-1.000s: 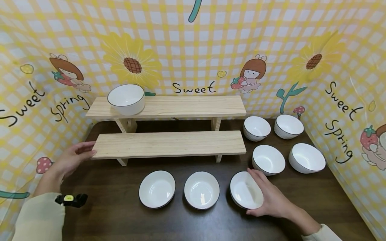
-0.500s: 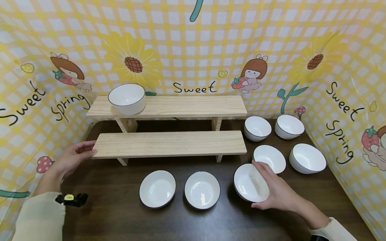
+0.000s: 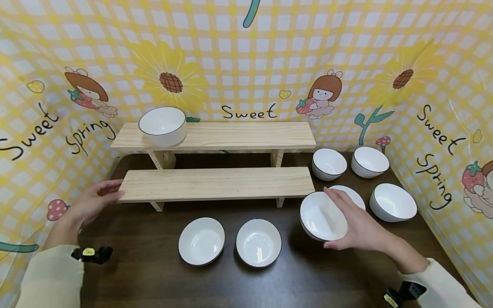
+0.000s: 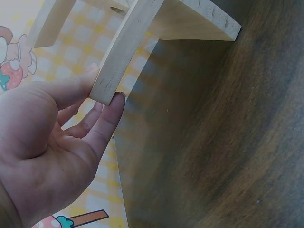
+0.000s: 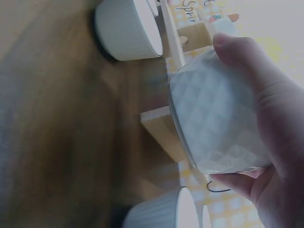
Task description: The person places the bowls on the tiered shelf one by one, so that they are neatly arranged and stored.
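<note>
My right hand [image 3: 356,224] grips a white bowl [image 3: 321,216] with a dark rim, thumb and fingers on opposite sides. The right wrist view shows the raised diamond pattern on this bowl's outside [image 5: 213,114], lifted off the table and tilted. My left hand [image 3: 94,203] pinches the left end of the lower board of a two-tier wooden shelf [image 3: 215,184]. In the left wrist view, the thumb lies on one face of the board [image 4: 126,52] and fingertips on the other. Two white bowls, one left [image 3: 201,241] and one in the middle [image 3: 259,243], stand before the shelf.
A larger white bowl [image 3: 162,126] sits at the left of the upper board [image 3: 246,134]. Several more white bowls stand right of the shelf, including a back one [image 3: 370,161] and a front one [image 3: 393,203]. Yellow checked cloth [image 3: 246,55] hangs around the dark table [image 3: 231,286].
My right hand has lifted the white bowl off the table and carried it up and slightly right, toward the lower board's right end. My left hand has stayed on the shelf.
</note>
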Available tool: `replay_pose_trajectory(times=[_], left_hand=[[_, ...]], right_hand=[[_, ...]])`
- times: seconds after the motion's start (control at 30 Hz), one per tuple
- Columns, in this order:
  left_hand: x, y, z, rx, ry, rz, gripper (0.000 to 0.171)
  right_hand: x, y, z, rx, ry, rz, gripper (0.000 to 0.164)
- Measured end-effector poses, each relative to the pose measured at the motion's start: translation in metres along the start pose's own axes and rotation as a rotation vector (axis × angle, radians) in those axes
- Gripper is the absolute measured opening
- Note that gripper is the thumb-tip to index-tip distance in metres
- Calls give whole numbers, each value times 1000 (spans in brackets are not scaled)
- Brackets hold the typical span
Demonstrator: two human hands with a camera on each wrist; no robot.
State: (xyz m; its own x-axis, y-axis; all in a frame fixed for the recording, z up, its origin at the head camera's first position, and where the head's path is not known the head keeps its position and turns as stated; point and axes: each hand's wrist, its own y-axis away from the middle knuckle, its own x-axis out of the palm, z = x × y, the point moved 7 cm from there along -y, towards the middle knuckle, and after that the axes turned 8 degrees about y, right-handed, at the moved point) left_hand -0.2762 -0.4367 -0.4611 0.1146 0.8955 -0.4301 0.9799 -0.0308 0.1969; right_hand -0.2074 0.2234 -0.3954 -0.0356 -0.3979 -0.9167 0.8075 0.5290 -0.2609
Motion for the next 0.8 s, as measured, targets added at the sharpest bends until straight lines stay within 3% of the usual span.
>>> replay_pose_trajectory(times=[0.8], left_hand=[[-1, 1, -1, -2, -7, 5, 69]], right_hand=[[-39, -80, 12, 12, -95, 73, 123]])
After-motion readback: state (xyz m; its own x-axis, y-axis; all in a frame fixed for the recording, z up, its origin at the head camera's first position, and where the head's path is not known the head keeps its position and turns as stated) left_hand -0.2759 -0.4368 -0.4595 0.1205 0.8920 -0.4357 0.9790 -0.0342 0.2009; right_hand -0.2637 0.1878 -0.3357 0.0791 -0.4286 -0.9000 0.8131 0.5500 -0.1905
